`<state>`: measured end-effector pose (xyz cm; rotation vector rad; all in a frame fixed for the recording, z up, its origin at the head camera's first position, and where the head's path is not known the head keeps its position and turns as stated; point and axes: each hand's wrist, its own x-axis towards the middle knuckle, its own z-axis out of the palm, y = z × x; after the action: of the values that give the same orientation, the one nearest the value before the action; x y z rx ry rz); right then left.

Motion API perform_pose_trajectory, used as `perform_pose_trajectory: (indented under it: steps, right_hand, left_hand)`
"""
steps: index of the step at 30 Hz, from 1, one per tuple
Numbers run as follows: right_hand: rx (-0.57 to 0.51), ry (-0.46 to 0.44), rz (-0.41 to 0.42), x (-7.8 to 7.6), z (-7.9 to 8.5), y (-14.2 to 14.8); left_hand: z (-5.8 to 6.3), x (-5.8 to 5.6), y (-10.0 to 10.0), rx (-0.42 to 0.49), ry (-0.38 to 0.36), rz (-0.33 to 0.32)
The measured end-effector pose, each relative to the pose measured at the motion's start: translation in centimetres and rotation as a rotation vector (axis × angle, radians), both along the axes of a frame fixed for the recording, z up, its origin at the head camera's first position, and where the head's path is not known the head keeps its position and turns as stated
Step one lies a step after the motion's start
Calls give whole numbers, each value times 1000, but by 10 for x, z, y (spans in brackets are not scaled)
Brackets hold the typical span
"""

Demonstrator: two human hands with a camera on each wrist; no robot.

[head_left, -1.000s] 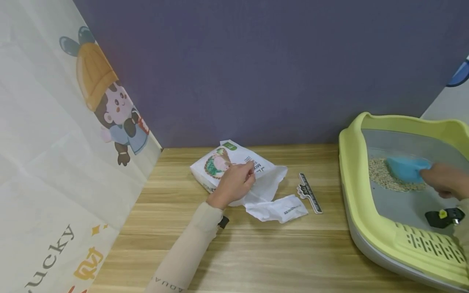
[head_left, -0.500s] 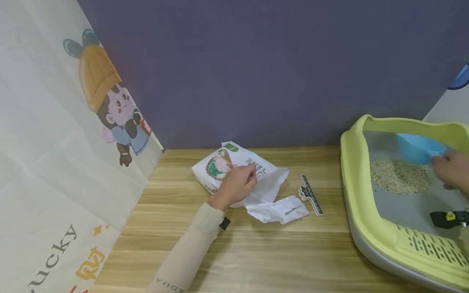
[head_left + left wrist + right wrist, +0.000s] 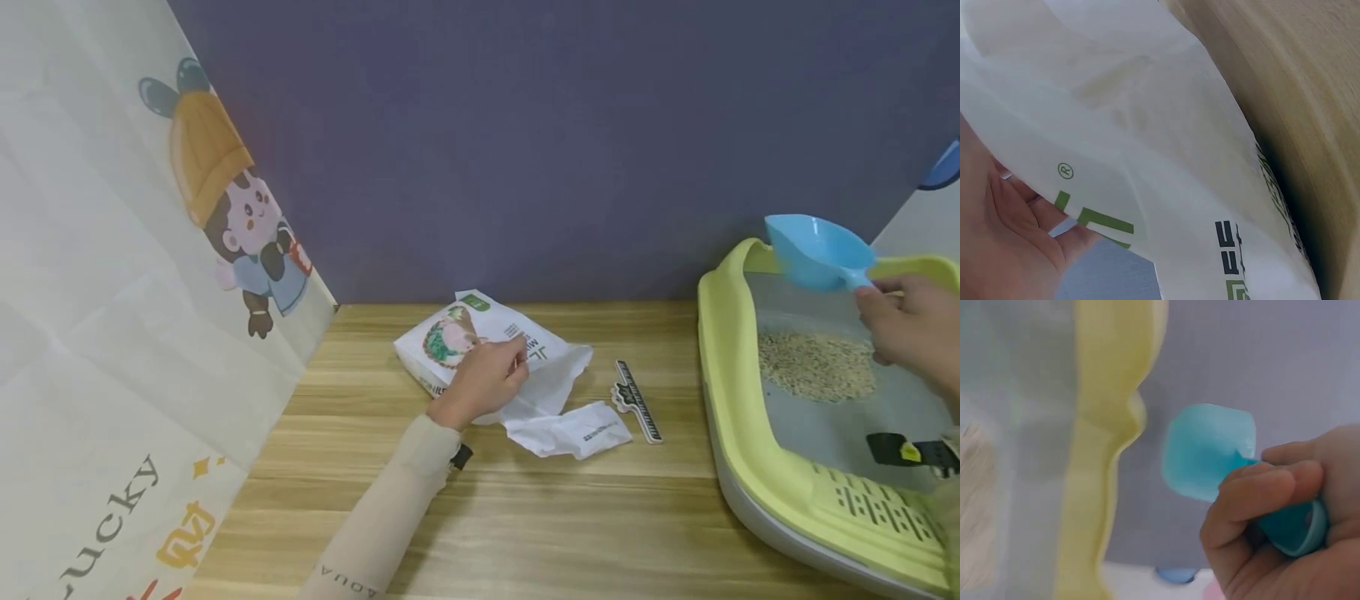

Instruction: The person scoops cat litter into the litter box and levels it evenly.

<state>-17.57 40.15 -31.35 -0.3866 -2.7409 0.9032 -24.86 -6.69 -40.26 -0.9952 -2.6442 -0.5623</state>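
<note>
My right hand (image 3: 911,325) grips the handle of a light blue scoop (image 3: 817,250). The scoop is up above the far left part of a yellow-rimmed grey litter box (image 3: 716,367), and no litter shows in its bowl. Pale litter (image 3: 817,367) lies in a heap on the box floor. At the middle of the table, my left hand (image 3: 483,379) holds the opened end of a white printed bag (image 3: 498,321) lying on its side. In the left wrist view the fingers (image 3: 1047,219) curl behind the edge of the bag (image 3: 1197,150).
A torn white strip of the bag (image 3: 573,429) spreads toward the front right. A black-and-white sealing clip (image 3: 637,400) lies between it and the litter box. Behind the wooden table (image 3: 525,525) stands a dark purple wall (image 3: 525,150), with a printed white sheet (image 3: 82,292) at left.
The scoop has risen from the litter heap, up and over the far rim of the box, with the right hand. The left hand and the bag have stayed in place.
</note>
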Motion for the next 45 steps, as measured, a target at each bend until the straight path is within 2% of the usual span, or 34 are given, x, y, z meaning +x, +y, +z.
perform_pose_trajectory:
  steps: [3,10,13,16,21,25,30,34,38,45]
  right_hand:
    - [0,33,53,10,9,-28]
    - [-103,95,188,31,27,-93]
    - [-109,98,214,34,27,-122]
    - [-70,127,229,34,22,-151]
    - [-7,223,246,24,4,-190]
    - [23,230,255,12,-18,-211]
    - [15,227,247,-8,-47,-226]
    - [-21,225,229,-22,-67,-227]
    - [-45,195,209,-32,-82,-222]
    - [-92,-5,229,-43,-100,-220]
  left_hand:
    - [-1,0,1,-15,4,-4]
    - [0,0,1,-26,-3,-4]
    - [-1,0,1,-18,-13,-3]
    - [-1,0,1,-13,-22,-5]
    - [-1,0,1,-15,-19,-8]
    - [-1,1,2,-26,-8,-15]
    - [0,1,1,-16,-11,-16]
    - [0,0,2,-12,-18,-20]
    - [-1,-1,3,-11,-21,-24]
    - [-5,-3,4,-7,-22,-30]
